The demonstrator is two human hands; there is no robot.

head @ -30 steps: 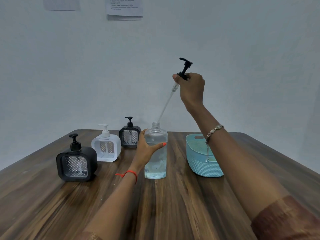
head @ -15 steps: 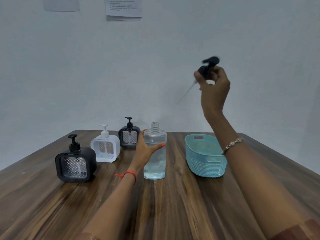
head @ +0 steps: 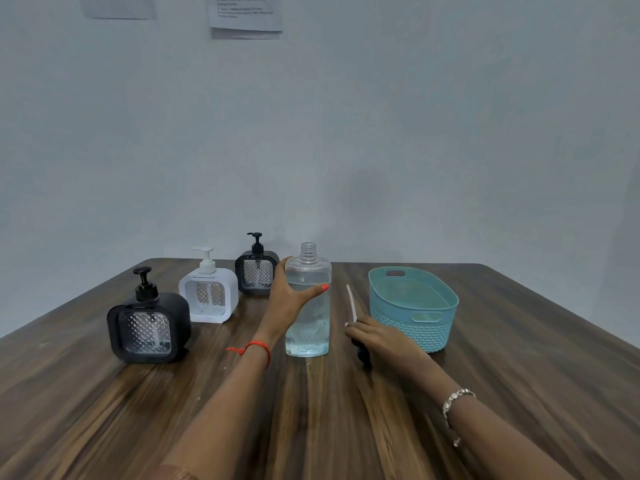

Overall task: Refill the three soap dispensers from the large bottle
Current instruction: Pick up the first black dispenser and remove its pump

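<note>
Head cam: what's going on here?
A person is setting up to refill soap. The left hand holds the large bottle upright on the table, its neck open. The right hand holds the pump low between the bottle and the basket. The near black dispenser, white dispenser and far black dispenser stand to the left, pumps on.

The tall clear plastic bottle stands upright, top open, partly full of liquid. Left of it stand a near black square dispenser, a white square dispenser and a far black dispenser, pumps on.
</note>
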